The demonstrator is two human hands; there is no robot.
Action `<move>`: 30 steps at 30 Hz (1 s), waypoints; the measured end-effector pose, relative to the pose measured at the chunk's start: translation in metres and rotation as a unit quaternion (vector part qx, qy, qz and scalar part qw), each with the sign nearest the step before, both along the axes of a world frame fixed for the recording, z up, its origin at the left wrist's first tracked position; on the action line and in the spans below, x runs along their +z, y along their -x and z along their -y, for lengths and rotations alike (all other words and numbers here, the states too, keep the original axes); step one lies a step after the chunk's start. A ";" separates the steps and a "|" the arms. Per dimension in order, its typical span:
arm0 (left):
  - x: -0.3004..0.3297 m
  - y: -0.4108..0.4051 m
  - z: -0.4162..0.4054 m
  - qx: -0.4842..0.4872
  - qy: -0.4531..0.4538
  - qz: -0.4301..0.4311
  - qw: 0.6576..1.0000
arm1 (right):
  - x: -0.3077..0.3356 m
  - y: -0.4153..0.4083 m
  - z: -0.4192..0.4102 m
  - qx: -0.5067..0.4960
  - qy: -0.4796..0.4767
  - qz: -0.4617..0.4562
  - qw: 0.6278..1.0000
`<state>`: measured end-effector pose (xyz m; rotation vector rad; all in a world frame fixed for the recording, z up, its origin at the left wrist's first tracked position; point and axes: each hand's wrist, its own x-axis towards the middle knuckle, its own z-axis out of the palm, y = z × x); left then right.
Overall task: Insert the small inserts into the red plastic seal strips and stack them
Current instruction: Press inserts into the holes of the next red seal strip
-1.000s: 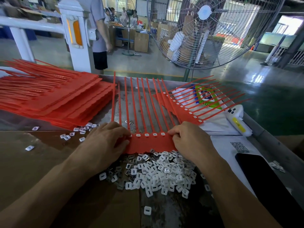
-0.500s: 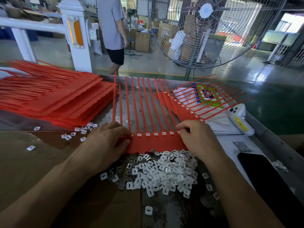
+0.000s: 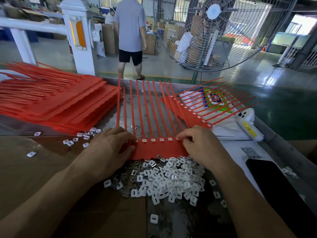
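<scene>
While the left hand [image 3: 109,152] lies flat w/ fingers extended, pressing the near-left end of the red seal strip [image 3: 159,148] onto the desk [image 3: 34,169], the right hand [image 3: 200,145] has fingers curled at the strip's right end, fingertips at the last socket; whether an insert is pinched there cannot be told. Strip position: directly fwd of both hands, header band running left-right, tails pointing away from the person. Approx. five white inserts sit seated in the socket row between the hands. Loose inserts [image 3: 164,179] are heaped just below the band, nearer the right hand. Judgement: insertion step nearly complete; next move likely transfers the strip left to the stack of strips [image 3: 56,102], left hand being nearer.
</scene>
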<state>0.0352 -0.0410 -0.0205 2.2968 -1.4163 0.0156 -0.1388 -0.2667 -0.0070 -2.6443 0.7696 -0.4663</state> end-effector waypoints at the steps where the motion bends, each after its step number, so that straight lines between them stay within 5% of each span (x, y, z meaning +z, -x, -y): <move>1: 0.000 0.000 0.000 0.000 -0.001 0.000 1.000 | -0.001 0.000 0.000 -0.004 -0.006 0.018 1.000; 14: 0.002 0.001 -0.001 -0.005 0.001 -0.007 1.000 | -0.003 -0.010 -0.002 -0.016 0.003 0.035 0.999; 30: 0.002 0.000 -0.001 -0.006 0.005 -0.009 1.000 | 0.000 -0.006 0.011 0.020 -0.118 0.017 0.993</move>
